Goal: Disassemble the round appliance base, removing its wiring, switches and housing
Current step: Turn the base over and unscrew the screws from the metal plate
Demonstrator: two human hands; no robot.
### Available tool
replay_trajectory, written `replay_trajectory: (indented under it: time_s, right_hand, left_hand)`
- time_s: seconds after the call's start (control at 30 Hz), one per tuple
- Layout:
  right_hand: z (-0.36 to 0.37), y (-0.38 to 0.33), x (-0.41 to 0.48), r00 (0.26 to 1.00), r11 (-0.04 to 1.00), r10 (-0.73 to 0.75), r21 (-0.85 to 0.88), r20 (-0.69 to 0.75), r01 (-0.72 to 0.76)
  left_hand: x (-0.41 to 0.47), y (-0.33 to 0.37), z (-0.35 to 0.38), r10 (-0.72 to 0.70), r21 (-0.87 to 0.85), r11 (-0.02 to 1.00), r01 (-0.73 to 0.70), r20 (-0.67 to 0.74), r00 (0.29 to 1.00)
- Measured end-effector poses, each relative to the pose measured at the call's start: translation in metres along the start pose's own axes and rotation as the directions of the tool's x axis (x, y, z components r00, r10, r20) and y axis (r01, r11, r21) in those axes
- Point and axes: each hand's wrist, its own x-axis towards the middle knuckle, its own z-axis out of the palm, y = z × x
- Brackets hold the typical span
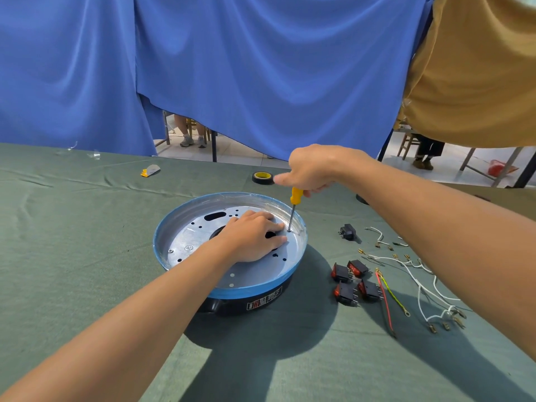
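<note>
My left hand (255,236) lies flat, fingers spread, on the silver inner plate (200,236) of the round appliance base (232,291), which sits mid-tabletop (87,227). My right hand (313,169) is fisted on a yellow-handled screwdriver (293,208), held upright w/ tip at a screw near the blue rim. To the right: four red rocker switches (355,281) & loose wires (417,282). Black tape roll (262,177) lies behind the base.
</note>
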Motion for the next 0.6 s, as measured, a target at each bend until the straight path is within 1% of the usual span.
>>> replay_trajectory:
  time_s: [0.17, 0.33, 0.4, 0.47, 0.6]
  right_hand:
    - [-0.0009, -0.0011, -0.003, 1.0, 1.0, -0.014, -0.023, 0.0, 0.014]
    - [-0.0065, -0.001, -0.0046, 0.995, 0.997, -0.072, 0.037, 0.075, 0.069]
    - [-0.0039, -0.0008, -0.0026, 0.994, 0.996, -0.077, 0.056, 0.082, 0.073]
    - [-0.0017, -0.0006, -0.0019, 0.997, 0.998, -0.055, 0.043, 0.061, 0.053]
    - [0.0034, 0.0009, 0.0014, 0.999, 1.0, 0.02, 0.011, -0.047, -0.019]
  left_hand:
    - [-0.0003, 0.0003, 0.0001, -0.01, -0.004, 1.0, 0.01, 0.003, 1.0]
    - [0.0001, -0.0006, 0.0011, -0.013, 0.003, 1.0, 0.013, 0.003, 1.0]
    - [-0.0002, -0.0009, 0.0011, -0.012, 0.003, 1.0, 0.012, -0.001, 1.0]
    - [-0.0004, -0.0009, 0.0011, -0.005, 0.007, 1.0, 0.005, -0.001, 1.0]
    - [0.0002, -0.0008, 0.0009, -0.005, 0.008, 1.0, 0.005, 0.006, 1.0]
